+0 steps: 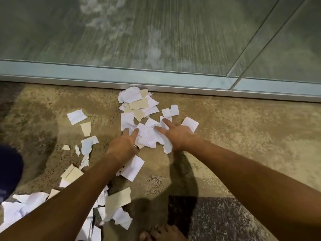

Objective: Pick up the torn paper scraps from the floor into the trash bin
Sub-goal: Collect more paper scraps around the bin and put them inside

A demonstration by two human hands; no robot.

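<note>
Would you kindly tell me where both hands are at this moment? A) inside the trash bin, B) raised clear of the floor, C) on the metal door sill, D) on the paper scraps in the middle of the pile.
D: the left hand and right hand both rest with spread fingers on the white paper scraps, short of the metal sill.

Paper scraps (pixel 137 108) lay heaped on the floor (pixel 243 129) against the metal threshold (pixel 69 80), with more strewn toward the near left; both hands (pixel 178 136) rested on the middle pile.
</note>
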